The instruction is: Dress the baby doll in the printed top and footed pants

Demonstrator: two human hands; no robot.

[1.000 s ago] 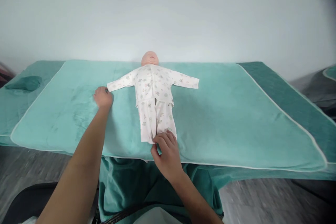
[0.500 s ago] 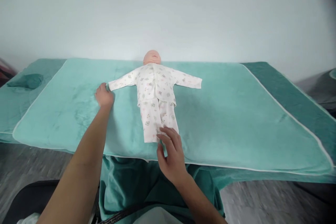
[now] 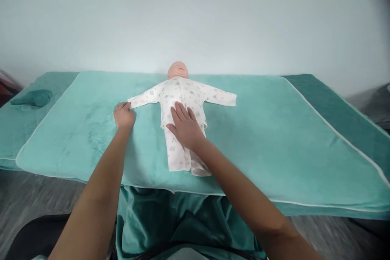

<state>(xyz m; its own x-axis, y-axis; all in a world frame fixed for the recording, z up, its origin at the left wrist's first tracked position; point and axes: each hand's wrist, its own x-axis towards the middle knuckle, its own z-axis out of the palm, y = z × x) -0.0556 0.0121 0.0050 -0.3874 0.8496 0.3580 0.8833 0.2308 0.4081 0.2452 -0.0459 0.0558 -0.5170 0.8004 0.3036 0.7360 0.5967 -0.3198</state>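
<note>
A baby doll (image 3: 178, 70) in a white printed top and trousers (image 3: 183, 97) lies on its back on a teal towel (image 3: 258, 130), arms spread wide. My right hand (image 3: 184, 124) lies flat on the doll's belly, fingers stretched out and together. My left hand (image 3: 123, 114) rests on the towel with its fingers curled, touching the cuff of the doll's sleeve on the left. Whether it pinches the cuff I cannot tell.
The towel covers a bed with a darker teal sheet (image 3: 335, 105). A small dark teal pillow (image 3: 32, 98) lies at the far left. A pale wall (image 3: 195, 24) stands right behind the bed. Teal cloth (image 3: 170, 219) hangs down at the near edge.
My right hand has left the trouser hems and moved up onto the doll's belly, opening flat. My left hand has stayed by the sleeve cuff.
</note>
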